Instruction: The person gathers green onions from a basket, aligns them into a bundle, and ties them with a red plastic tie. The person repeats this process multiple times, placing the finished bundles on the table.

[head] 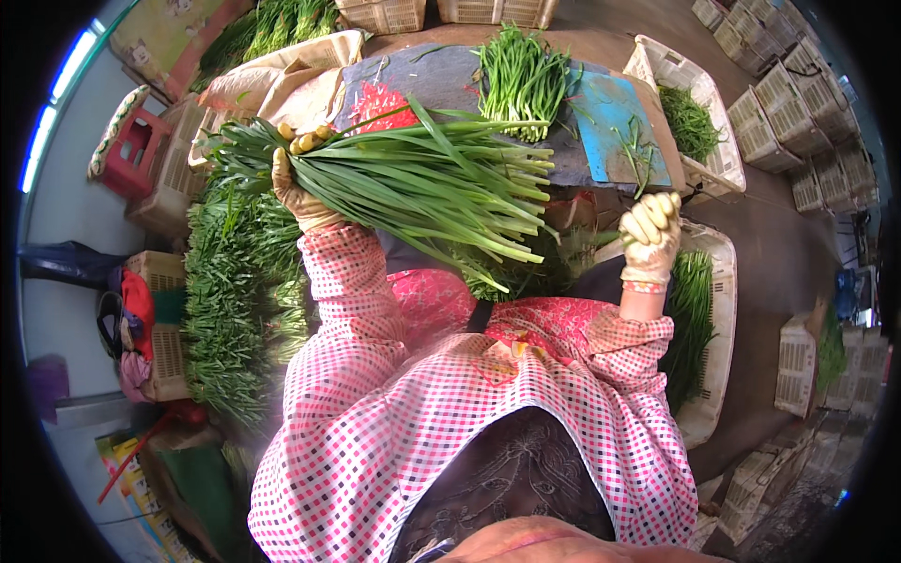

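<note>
My left hand (pixel 299 176), in a stained pale glove, grips a large bunch of Chinese chives (pixel 436 176) near its leafy end. The bunch lies sideways in the air, with its pale cut ends fanned out to the right. My right hand (pixel 649 229), gloved too, is closed in a fist, apart from the bunch and just off the near right edge of the work table (pixel 450 70). Whether thin blades are inside the fist is hidden. On the table are a tidy bundle of chives (pixel 524 84) and a heap of red ties (pixel 380 105).
A blue board (pixel 612 127) with loose blades lies on the table's right. Stacked chives (pixel 225 302) rise at my left. Crates with greens stand at right, one beyond the table (pixel 725 134) and one beside me (pixel 718 338). A red stool (pixel 134 155) stands far left.
</note>
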Demonstrator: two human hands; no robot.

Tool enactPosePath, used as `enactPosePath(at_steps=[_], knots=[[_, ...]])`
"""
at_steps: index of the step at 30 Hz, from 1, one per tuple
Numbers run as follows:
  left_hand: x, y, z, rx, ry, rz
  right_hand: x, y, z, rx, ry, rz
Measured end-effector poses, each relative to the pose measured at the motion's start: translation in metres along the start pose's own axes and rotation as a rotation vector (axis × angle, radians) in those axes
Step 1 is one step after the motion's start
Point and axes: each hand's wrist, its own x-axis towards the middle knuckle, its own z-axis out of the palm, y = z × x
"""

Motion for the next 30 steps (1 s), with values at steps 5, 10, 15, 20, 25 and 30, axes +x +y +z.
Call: enactPosePath(at_steps=[5, 10, 15, 20, 25, 30], knots=[[0.000, 0.015, 0.006, -0.175, -0.085, -0.132, -0.027, -0.004, -0.010, -0.517, 0.554, -0.143], [-0.002, 0.011, 0.019, -0.133, -0.130, -0.106, -0.020, 0.044, 0.029, -1.363, 0.284, 0.169], [-0.007, 0.006, 0.022, -0.047, -0.065, -0.094, -0.012, 0.091, 0.042, -1.256, 0.256, 0.422], [-0.005, 0.024, 0.013, -0.153, -0.156, -0.112, -0.030, 0.062, -0.019, -1.542, 0.287, 0.311], [-0.006, 0.032, 0.015, -0.112, -0.042, -0.042, -0.037, 0.036, -0.058, -2.760, 0.234, 0.882], [-0.009, 0.014, 0.048, -0.021, -0.029, 0.033, 0.007, 0.060, 0.028, -2.056, 0.114, 0.184]])
